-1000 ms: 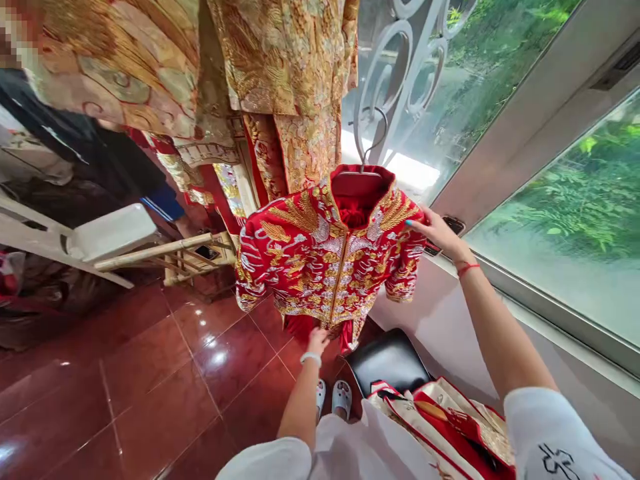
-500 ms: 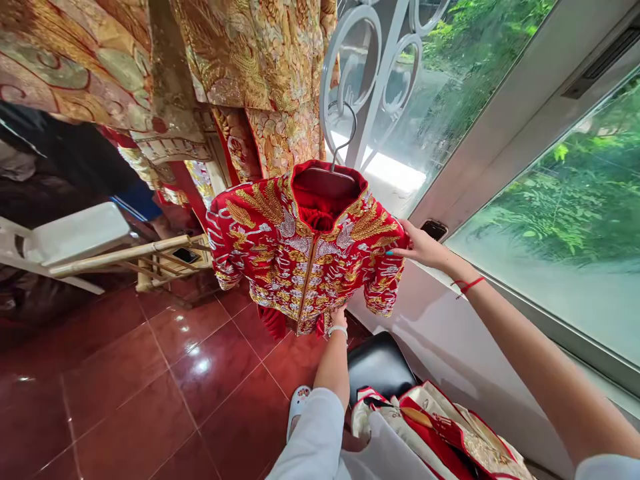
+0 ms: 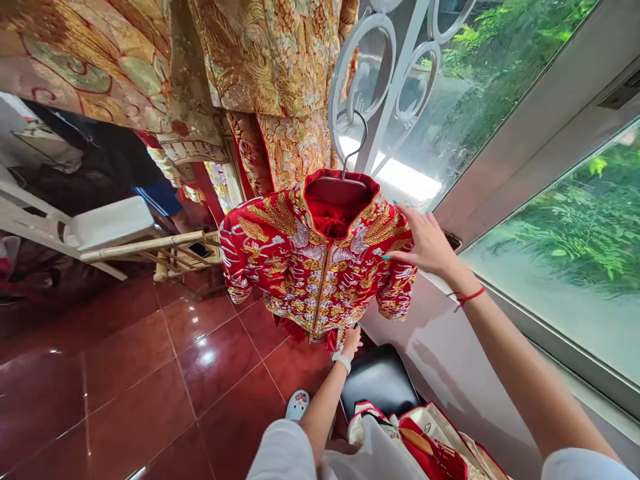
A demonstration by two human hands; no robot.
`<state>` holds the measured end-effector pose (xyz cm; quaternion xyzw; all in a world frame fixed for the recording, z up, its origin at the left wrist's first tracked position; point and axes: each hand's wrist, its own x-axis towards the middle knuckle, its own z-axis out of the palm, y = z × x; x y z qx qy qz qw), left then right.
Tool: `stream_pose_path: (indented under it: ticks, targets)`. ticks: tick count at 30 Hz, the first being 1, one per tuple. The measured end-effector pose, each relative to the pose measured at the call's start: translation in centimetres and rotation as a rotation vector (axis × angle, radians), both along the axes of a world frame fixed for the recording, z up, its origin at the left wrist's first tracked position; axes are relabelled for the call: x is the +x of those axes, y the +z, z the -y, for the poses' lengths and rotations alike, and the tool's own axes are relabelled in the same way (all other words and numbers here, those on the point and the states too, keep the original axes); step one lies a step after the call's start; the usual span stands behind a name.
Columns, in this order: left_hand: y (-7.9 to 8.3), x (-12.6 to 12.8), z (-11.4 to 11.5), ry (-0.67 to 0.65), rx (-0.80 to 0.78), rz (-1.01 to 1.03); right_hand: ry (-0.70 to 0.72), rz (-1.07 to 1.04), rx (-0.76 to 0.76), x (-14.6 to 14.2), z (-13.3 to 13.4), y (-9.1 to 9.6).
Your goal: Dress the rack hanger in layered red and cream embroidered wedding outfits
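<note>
A red jacket (image 3: 305, 267) with gold and silver embroidery hangs on a hanger (image 3: 345, 180) whose hook is caught on a white metal scroll grille (image 3: 380, 73). My right hand (image 3: 425, 243) rests on the jacket's right shoulder, fingers closed round the fabric there. Lower down, my left hand (image 3: 351, 341) pinches the jacket's bottom hem near the front opening. Both arms reach forward from white sleeves.
Gold embroidered garments (image 3: 260, 73) hang behind the jacket. A black stool (image 3: 380, 380) stands under it, with folded red and cream garments (image 3: 425, 447) in front. A white chair (image 3: 100, 227) and wooden rack (image 3: 170, 250) stand at left on the red tiled floor. Large windows (image 3: 565, 233) fill the right.
My right hand has slid from the jacket's sleeve edge up onto its shoulder. My left hand stayed at the hem. The view has shifted slightly.
</note>
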<state>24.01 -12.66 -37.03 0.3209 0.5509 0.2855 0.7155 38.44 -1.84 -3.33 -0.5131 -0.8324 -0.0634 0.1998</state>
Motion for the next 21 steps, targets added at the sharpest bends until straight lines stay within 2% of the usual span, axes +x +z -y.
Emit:
stream_pose_path:
  ticks: [1,3,4,5,6,8,10,12,15,17,18,21]
  targets:
    - [1.7,-0.7,-0.3,-0.056,0.063,0.014,-0.016,-0.006,0.049,-0.6,-0.2,-0.3]
    - [6.1,-2.6,-2.3,-0.151,0.286,0.042,-0.059,-0.027,0.098,-1.4,-0.8,-1.2]
    - [8.7,-3.6,-3.9,-0.241,0.529,0.024,-0.078,-0.04,0.109,-1.7,-1.2,-1.6]
    - [11.4,-4.6,-5.9,-0.269,0.752,-0.046,-0.09,-0.051,0.117,-1.8,-1.7,-1.9]
    - [14.0,-5.5,-8.1,-0.281,0.887,-0.118,-0.094,-0.06,0.122,-1.9,-2.1,-2.2]
    - [18.4,-6.5,-11.8,-0.274,1.02,-0.239,-0.083,-0.081,0.121,-1.8,-2.8,-2.2]
    - [20.9,-6.9,-13.8,-0.348,1.101,-0.305,-0.052,-0.102,0.097,-1.7,-3.2,-1.8]
    - [21.5,-7.4,-13.2,-0.507,1.158,-0.374,0.003,-0.117,0.067,-1.4,-2.9,-1.5]
    - [20.1,-9.6,-9.7,-0.779,1.278,-0.553,0.024,-0.125,0.105,-1.1,-0.9,-2.8]
    - [19.1,-12.4,-7.9,-0.903,1.324,-0.68,-0.007,-0.108,0.187,-1.4,0.9,-5.6]
    - [18.8,-14.0,-7.6,-0.923,1.319,-0.744,0.0,-0.081,0.217,-1.8,1.6,-7.4]
    - [19.3,-18.2,-9.5,-0.819,1.29,-0.962,0.239,0.126,0.13,-4.1,1.8,-12.8]
